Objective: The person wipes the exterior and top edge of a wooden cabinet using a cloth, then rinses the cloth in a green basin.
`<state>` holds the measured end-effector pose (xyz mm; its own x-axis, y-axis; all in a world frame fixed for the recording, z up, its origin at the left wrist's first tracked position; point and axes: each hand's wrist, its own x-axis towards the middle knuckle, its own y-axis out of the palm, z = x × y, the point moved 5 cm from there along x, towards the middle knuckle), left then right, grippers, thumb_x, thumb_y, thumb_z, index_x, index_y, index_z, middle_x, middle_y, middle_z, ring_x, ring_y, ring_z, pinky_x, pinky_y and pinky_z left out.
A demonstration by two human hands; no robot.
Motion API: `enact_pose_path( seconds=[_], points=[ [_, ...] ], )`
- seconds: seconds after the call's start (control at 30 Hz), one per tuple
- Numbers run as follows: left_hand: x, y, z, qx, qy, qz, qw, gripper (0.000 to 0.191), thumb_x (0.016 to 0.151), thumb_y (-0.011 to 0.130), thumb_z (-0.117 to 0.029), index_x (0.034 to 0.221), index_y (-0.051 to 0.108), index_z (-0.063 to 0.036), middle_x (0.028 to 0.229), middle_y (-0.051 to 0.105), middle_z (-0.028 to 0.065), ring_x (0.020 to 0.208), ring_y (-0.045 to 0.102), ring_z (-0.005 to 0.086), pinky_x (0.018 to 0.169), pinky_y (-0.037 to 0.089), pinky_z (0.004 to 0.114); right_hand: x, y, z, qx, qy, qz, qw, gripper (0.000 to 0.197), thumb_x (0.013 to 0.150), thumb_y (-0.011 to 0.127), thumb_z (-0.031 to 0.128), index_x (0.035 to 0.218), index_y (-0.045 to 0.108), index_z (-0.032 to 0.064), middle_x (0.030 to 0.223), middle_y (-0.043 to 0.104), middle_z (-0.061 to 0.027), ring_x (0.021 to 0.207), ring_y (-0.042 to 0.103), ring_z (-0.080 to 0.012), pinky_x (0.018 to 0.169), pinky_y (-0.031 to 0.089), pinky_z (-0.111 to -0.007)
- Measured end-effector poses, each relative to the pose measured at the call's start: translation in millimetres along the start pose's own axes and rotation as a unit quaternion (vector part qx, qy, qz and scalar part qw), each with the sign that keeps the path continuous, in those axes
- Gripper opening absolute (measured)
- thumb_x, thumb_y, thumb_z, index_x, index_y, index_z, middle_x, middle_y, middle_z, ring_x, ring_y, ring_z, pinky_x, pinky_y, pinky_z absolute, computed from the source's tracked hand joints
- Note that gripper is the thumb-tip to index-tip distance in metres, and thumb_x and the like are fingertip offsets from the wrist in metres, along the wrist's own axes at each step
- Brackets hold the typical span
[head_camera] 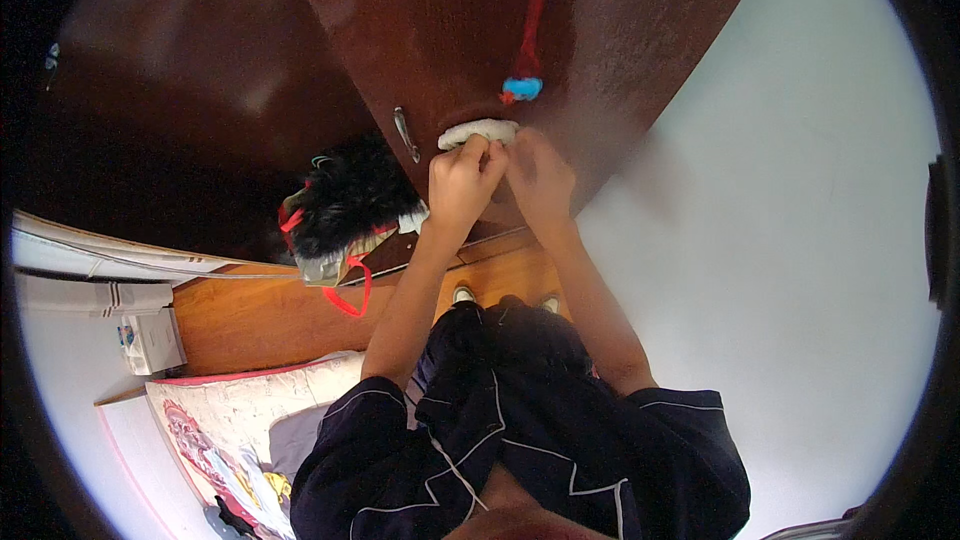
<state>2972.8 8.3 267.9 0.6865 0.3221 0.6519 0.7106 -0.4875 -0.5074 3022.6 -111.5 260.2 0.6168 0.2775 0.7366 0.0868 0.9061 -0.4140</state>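
A rolled or folded white cloth is up against a dark brown wooden wardrobe door. My left hand pinches its lower edge, with the fingers curled. Slightly blurred, my right hand closes on the cloth's right end, close beside the left. Both hands hide part of the cloth's underside. Just above it dangles a red cord or net with a blue band near its lower end. A metal door handle is left of the cloth.
Left of my forearm, a bag with red straps bears a black furry item. A pale wall runs along my right. Below are a wooden floor, a bed with clothes, and a white box.
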Motion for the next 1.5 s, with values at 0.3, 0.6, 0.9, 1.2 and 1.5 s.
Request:
enact_pose_path(
  seconds=[0.3, 0.6, 0.9, 1.2, 1.5],
  points=[
    [-50.9, 10.6, 18.8, -0.158, -0.119, 0.022, 0.980, 0.022, 0.093, 0.060, -0.016, 0.084, 0.061, 0.0031, 0.065, 0.062, 0.0137, 0.058, 0.064, 0.0211, 0.054, 0.048, 0.031, -39.4, 4.2, -1.4, -0.030, 0.032, 0.028, 0.999, 0.028, 0.081, 0.070, 0.004, 0.106, 0.057, 0.0029, 0.089, 0.068, -0.0154, 0.076, 0.068, -0.0307, 0.063, 0.056, -0.037],
    [-115.8, 46.6, 40.7, -0.568, -0.534, 0.108, 0.617, 0.050, 0.097, 0.053, -0.039, 0.108, 0.055, 0.0090, 0.089, 0.066, 0.0191, 0.088, 0.067, 0.0286, 0.080, 0.056, 0.040, -87.1, -28.5, 12.2, -0.088, -0.006, 0.067, 0.994, 0.024, 0.080, 0.070, 0.004, 0.101, 0.057, 0.0050, 0.086, 0.067, -0.0145, 0.072, 0.067, -0.0311, 0.061, 0.055, -0.036],
    [-206.9, 13.9, 3.5, -0.336, -0.455, 0.133, 0.814, 0.035, 0.093, 0.058, -0.027, 0.081, 0.063, 0.0060, 0.068, 0.061, 0.0061, 0.064, 0.058, 0.0152, 0.060, 0.047, 0.030, -175.4, -77.2, 13.2, 0.022, 0.163, 0.200, 0.966, 0.033, 0.081, 0.068, 0.004, 0.113, 0.058, 0.0078, 0.093, 0.066, -0.0154, 0.075, 0.066, -0.0338, 0.062, 0.055, -0.039],
    [-335.7, -37.5, -58.2, -0.173, -0.508, 0.098, 0.838, 0.047, 0.093, 0.062, -0.037, 0.072, 0.065, 0.0053, 0.058, 0.059, 0.0064, 0.054, 0.055, 0.0117, 0.051, 0.043, 0.029, -266.5, -104.4, 37.2, 0.132, 0.175, 0.304, 0.927, 0.028, 0.085, 0.066, 0.007, 0.113, 0.061, 0.0079, 0.103, 0.064, -0.0135, 0.080, 0.065, -0.0305, 0.067, 0.053, -0.036],
    [-441.4, -103.0, -90.5, -0.101, -0.408, -0.027, 0.907, 0.034, 0.081, 0.075, -0.017, 0.104, 0.060, 0.0026, 0.099, 0.068, 0.0180, 0.086, 0.068, 0.0242, 0.071, 0.053, 0.033, -348.2, -101.6, 78.7, 0.234, 0.216, 0.385, 0.866, 0.025, 0.088, 0.066, 0.012, 0.111, 0.063, 0.0006, 0.094, 0.066, -0.0123, 0.067, 0.061, -0.0182, 0.059, 0.048, -0.029]
  ],
)
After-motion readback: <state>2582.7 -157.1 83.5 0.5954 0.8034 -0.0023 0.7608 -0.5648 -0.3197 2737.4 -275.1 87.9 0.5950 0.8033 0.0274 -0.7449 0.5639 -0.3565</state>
